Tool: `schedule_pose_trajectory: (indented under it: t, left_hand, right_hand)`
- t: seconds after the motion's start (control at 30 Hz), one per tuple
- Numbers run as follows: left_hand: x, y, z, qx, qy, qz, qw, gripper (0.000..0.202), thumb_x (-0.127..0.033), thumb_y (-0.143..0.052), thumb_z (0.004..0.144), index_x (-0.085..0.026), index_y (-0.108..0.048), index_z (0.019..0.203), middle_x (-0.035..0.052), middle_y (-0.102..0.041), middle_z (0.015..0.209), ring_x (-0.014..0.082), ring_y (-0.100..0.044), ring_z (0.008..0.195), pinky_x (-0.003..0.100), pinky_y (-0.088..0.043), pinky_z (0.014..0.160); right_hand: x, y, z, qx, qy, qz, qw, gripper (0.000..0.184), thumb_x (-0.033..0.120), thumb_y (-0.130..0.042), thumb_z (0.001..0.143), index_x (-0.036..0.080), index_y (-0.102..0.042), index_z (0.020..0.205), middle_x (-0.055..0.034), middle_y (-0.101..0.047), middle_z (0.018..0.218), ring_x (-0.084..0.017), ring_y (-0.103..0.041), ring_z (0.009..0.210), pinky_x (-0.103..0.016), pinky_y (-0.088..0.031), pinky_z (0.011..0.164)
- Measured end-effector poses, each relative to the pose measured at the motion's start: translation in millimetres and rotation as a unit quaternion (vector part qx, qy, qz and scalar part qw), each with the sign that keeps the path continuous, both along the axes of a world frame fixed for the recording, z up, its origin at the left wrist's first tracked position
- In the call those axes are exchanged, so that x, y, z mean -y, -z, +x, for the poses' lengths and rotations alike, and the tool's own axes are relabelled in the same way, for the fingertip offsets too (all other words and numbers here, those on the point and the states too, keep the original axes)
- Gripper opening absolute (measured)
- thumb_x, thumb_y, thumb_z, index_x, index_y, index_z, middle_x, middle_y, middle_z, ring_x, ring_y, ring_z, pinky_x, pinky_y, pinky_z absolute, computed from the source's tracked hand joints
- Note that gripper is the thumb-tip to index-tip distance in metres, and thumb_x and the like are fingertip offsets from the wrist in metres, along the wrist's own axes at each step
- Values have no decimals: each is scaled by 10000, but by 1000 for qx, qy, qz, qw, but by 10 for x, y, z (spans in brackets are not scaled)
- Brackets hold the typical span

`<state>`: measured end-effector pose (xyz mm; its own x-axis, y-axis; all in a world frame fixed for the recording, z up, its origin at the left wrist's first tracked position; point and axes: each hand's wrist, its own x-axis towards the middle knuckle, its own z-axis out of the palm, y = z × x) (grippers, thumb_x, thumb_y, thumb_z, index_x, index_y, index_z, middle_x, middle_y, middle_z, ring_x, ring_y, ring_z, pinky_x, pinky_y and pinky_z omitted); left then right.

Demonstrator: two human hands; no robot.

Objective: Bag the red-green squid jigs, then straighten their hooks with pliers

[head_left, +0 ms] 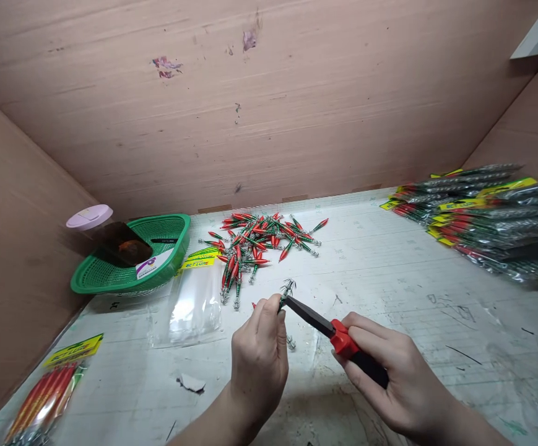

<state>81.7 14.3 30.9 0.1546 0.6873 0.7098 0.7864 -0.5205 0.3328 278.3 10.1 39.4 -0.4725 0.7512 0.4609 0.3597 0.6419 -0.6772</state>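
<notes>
My left hand (259,353) is closed in a pinch on a small red and green fishing lure (285,291), whose hooked metal end sticks up above my fingers. In my right hand (401,381), which is wrapped round the red and black handles, I hold long-nose pliers (324,325). The pliers' black jaws meet the lure at my left fingertips. A loose pile of the same red and green lures (259,238) lies on the white table (389,279) just beyond my hands.
A green basket (111,275) with a dark jar in it stands at the back left. Empty clear bags with yellow headers (194,297) lie beside it. Packed lure bags are stacked at the right (491,223), and one lies at the front left (50,384). Brown board walls enclose the table.
</notes>
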Motion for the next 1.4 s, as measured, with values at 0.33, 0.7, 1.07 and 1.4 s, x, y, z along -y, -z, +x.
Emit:
schedule_pose_trajectory:
  t: [0.33,0.7,1.07,1.4]
  left_hand:
    - [-3,-75,-4,10,9,-19,1000,219,-88,-394,932,-166,-486,1116,43,-612,819,147,-631,719,232,-523,630]
    - [-20,-4,-4,20,4,-34,999,206,-78,-390,931,-165,-494,1086,39,-604,821,138,-612,716,230,-512,641]
    - [-4,4,34,57,11,-65,996,202,-100,-389,939,-170,-509,1086,31,-617,832,133,-619,722,234,-512,655]
    - [-31,5,10,-22,-14,-15,1000,191,-101,-387,941,-150,-505,1083,33,-601,777,140,-613,667,224,-511,605]
  right_hand:
    - [7,-46,40,19,-9,-26,999,141,107,-458,870,201,-503,777,-30,-543,767,-142,-532,672,-249,-445,560]
    - [21,-68,22,26,2,-48,998,157,129,-461,879,196,-510,746,-21,-550,748,-132,-533,663,-239,-447,553]
    - [29,-62,8,25,14,-71,997,162,138,-472,891,202,-532,755,-19,-558,756,-138,-543,667,-244,-444,558]
    - [28,-11,27,18,2,-85,996,173,160,-452,915,203,-487,750,-3,-529,747,-120,-516,667,-231,-416,571]
